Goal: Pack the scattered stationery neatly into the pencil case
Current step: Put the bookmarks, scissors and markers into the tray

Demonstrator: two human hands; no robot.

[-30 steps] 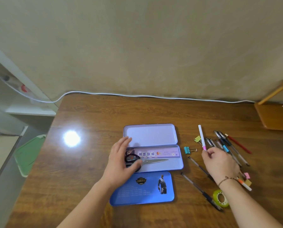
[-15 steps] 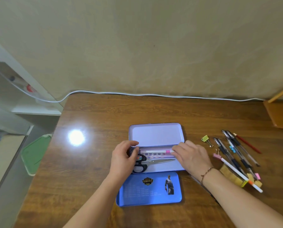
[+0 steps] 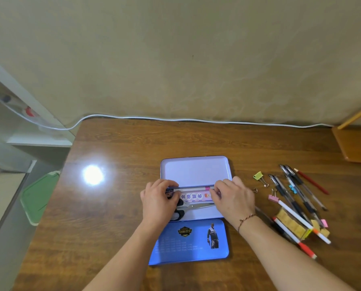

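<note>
A blue tin pencil case (image 3: 196, 171) lies open in the middle of the wooden table, its printed flap (image 3: 188, 242) folded toward me. Inside lie black-handled scissors (image 3: 196, 206) and a labelled strip. A white marker with a pink band (image 3: 193, 188) rests along the case's hinge line. My left hand (image 3: 157, 201) pinches its left end and my right hand (image 3: 233, 198) pinches its right end. Several pens (image 3: 297, 192), white markers (image 3: 295, 215), a red pencil (image 3: 311, 181), binder clips (image 3: 258, 176) and sticky notes (image 3: 290, 223) lie scattered to the right.
A white cable (image 3: 196, 119) runs along the table's back edge by the wall. A wooden stand (image 3: 355, 143) sits at the far right. A green tray (image 3: 36, 196) lies below the table's left edge. A lamp glare (image 3: 92, 174) shows on the tabletop.
My right hand picked the white pink-banded marker from the pile and carried it left into the case. My left hand moved from the scissors to the marker's left end.
</note>
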